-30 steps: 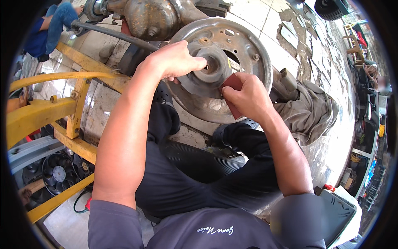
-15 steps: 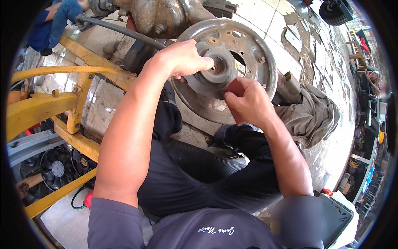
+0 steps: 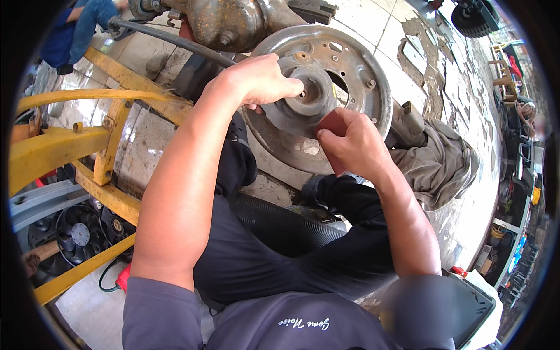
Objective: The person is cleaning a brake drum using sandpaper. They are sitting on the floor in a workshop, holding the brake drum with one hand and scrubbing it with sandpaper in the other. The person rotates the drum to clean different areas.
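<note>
The left hand point(image 3: 254, 79) grips a grey, round metal disc with a raised, hollow centre point(image 3: 294, 119): the thumb reaches over the centre, and the other fingers are curled at the left edge, partly hidden. The right hand point(image 3: 356, 143) pinches a thin, folded, reddish-brown sheet point(image 3: 332, 122), its thumb and fingers closed with the sheet between them, against the disc's lower right edge.

The disc is in front of a large, round, dull metal plate with holes point(image 3: 373, 61); whether the two touch cannot be told. Beyond the plate lies a rusty, rounded metal housing point(image 3: 224, 23), and a crumpled grey-brown cloth point(image 3: 434, 157) is just beside the plate on the right. A yellow metal frame point(image 3: 58, 151) stands on the left.

Compared with a second ago, the left grip looks unchanged, while the right hand sits slightly nearer the person relative to the disc's centre. That puts the sheet a little farther along the edge, with the disc remaining steadied.
</note>
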### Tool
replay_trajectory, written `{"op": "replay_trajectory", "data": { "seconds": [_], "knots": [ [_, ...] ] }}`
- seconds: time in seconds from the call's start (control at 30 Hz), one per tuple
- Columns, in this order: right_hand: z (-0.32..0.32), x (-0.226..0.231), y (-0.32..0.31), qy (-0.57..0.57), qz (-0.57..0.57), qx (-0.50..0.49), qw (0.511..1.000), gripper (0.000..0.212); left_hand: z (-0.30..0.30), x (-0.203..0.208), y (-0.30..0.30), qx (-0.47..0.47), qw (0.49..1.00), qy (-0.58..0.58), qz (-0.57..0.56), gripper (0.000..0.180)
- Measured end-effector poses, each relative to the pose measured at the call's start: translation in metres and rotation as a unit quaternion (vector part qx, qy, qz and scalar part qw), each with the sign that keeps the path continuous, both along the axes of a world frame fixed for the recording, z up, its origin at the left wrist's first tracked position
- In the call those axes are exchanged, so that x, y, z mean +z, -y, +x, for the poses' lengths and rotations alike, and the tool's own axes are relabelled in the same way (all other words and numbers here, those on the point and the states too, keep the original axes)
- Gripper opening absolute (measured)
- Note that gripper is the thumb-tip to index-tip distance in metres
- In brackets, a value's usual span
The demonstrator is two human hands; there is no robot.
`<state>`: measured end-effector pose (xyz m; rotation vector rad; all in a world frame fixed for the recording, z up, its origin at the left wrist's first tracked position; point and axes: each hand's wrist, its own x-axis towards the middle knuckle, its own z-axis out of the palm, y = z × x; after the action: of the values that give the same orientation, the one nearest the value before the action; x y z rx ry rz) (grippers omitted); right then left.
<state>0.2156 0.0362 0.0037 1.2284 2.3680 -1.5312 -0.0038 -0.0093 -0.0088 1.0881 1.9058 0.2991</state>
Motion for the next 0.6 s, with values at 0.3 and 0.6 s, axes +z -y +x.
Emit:
{"op": "replay_trajectory", "data": {
  "seconds": [0.3,0.6],
  "knots": [
    [0.001,-0.006,-0.001,-0.013,0.024,-0.013,1.000,0.020,0.003,-0.005,0.002,0.014,0.999,-0.014,0.047,0.052],
    [0.004,-0.014,0.004,-0.055,0.077,0.003,0.995,0.021,0.003,-0.003,0.002,0.010,0.999,-0.019,0.032,0.052]
  ]
}}
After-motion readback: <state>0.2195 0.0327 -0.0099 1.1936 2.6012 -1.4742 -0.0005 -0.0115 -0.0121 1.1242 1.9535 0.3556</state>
